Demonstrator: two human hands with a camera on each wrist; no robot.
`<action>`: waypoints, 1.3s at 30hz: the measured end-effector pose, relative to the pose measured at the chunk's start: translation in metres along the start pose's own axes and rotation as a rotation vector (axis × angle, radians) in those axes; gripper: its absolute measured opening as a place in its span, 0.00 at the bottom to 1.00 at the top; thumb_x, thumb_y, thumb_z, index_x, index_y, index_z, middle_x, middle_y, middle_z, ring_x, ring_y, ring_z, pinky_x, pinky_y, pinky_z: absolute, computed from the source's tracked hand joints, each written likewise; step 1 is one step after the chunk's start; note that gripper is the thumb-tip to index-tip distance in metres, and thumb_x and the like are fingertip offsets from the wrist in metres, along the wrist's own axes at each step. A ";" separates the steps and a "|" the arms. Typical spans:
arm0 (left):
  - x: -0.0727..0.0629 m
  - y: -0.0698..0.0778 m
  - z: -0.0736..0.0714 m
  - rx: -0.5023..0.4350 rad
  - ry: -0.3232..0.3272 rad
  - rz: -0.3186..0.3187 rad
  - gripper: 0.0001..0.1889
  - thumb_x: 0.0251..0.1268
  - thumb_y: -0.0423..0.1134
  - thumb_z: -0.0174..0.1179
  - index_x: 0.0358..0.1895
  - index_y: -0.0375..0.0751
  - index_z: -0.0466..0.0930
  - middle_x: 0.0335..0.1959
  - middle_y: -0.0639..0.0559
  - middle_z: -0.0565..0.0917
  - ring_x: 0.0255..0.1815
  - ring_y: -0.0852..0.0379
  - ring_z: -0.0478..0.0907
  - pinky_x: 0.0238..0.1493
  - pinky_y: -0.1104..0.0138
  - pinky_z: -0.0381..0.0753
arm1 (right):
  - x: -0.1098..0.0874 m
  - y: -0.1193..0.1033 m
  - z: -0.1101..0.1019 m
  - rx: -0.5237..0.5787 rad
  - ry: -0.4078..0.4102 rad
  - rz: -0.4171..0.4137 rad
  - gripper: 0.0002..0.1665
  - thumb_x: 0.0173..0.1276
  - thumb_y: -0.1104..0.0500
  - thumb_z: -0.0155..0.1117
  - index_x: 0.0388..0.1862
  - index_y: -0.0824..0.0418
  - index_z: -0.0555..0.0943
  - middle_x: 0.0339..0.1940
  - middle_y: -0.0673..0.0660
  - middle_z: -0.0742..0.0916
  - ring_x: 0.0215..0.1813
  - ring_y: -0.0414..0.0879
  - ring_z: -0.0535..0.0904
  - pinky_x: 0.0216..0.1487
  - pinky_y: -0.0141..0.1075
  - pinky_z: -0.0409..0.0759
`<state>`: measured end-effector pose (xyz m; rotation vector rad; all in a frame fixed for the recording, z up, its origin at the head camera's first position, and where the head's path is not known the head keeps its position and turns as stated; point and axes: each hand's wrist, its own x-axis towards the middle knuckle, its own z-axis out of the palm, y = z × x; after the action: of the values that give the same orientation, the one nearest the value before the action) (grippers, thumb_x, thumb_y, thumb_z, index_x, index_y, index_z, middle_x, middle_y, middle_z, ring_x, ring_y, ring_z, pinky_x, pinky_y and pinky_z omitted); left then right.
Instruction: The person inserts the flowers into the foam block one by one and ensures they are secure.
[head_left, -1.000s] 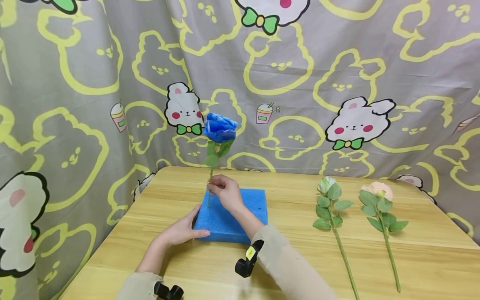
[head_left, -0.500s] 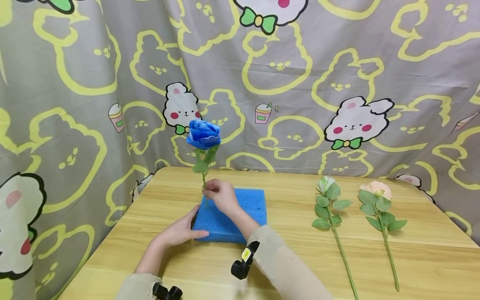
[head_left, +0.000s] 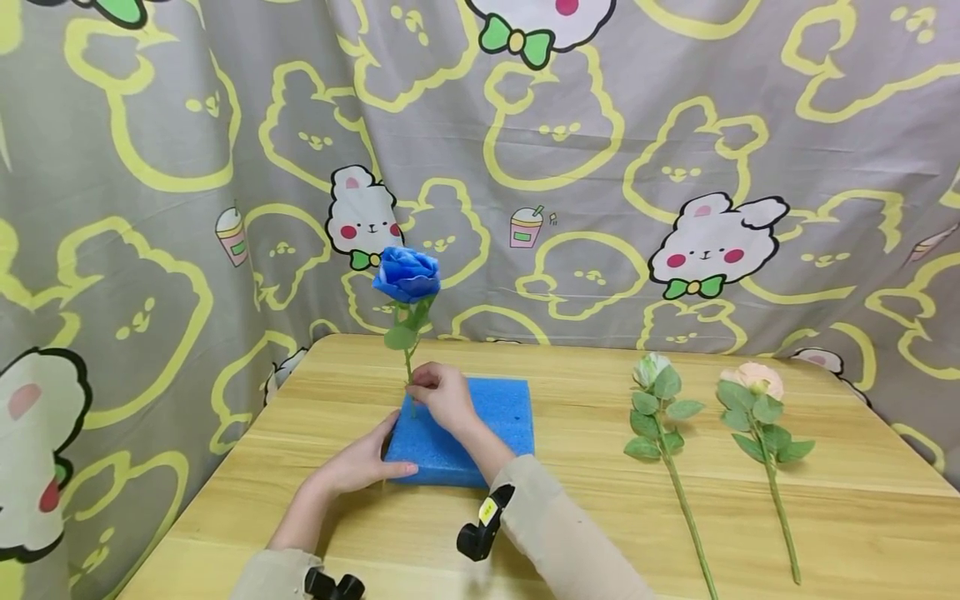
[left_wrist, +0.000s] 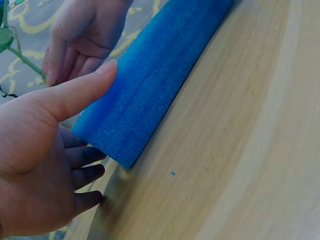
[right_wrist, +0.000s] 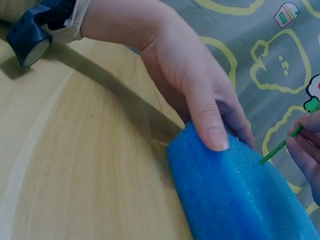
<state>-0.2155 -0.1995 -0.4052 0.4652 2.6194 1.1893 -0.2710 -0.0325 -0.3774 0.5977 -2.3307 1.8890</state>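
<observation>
An artificial blue rose (head_left: pixel 407 275) stands nearly upright, its green stem (right_wrist: pixel 275 151) running down into the top of a blue foam block (head_left: pixel 498 421) near the block's left edge. My right hand (head_left: pixel 447 402) pinches the stem between thumb and fingertips, low down, just above the foam. At the block's near left corner my left hand (head_left: pixel 358 463) holds on, its thumb (left_wrist: pixel 95 85) laid against the front face. The other fingers of that hand lie along the left side.
Right of the block, a white-green rose (head_left: pixel 651 369) and a peach rose (head_left: pixel 757 381) lie on the wooden table (head_left: pixel 585 500), stems toward the near edge. A printed curtain (head_left: pixel 570 308) hangs behind the table. Each wrist carries a small black camera (head_left: pixel 480 533).
The blue rose has swung left and sunk slightly. My right hand on its stem has moved a little left and down. The left hand and the block have stayed in place.
</observation>
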 end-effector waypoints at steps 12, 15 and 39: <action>-0.001 0.001 0.000 -0.013 -0.007 0.000 0.53 0.56 0.53 0.64 0.72 0.30 0.38 0.71 0.31 0.48 0.70 0.37 0.50 0.64 0.45 0.54 | -0.002 0.005 0.004 0.003 0.023 0.028 0.05 0.60 0.66 0.65 0.36 0.67 0.81 0.30 0.57 0.84 0.32 0.45 0.82 0.33 0.33 0.81; -0.001 0.001 0.000 -0.012 -0.008 0.005 0.53 0.56 0.53 0.64 0.72 0.29 0.38 0.71 0.30 0.49 0.70 0.36 0.50 0.64 0.45 0.54 | -0.002 0.006 0.003 0.024 0.020 0.045 0.06 0.60 0.66 0.65 0.36 0.67 0.81 0.30 0.57 0.84 0.32 0.46 0.82 0.33 0.34 0.81; 0.000 0.002 0.000 -0.011 0.002 0.011 0.53 0.56 0.53 0.64 0.72 0.29 0.39 0.71 0.30 0.50 0.69 0.36 0.52 0.64 0.45 0.55 | -0.003 0.004 -0.022 0.224 -0.003 0.146 0.13 0.64 0.66 0.61 0.45 0.74 0.78 0.36 0.61 0.84 0.40 0.52 0.83 0.41 0.42 0.81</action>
<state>-0.2150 -0.1982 -0.4043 0.4772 2.6135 1.2073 -0.2734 -0.0097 -0.3771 0.4596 -2.2377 2.2347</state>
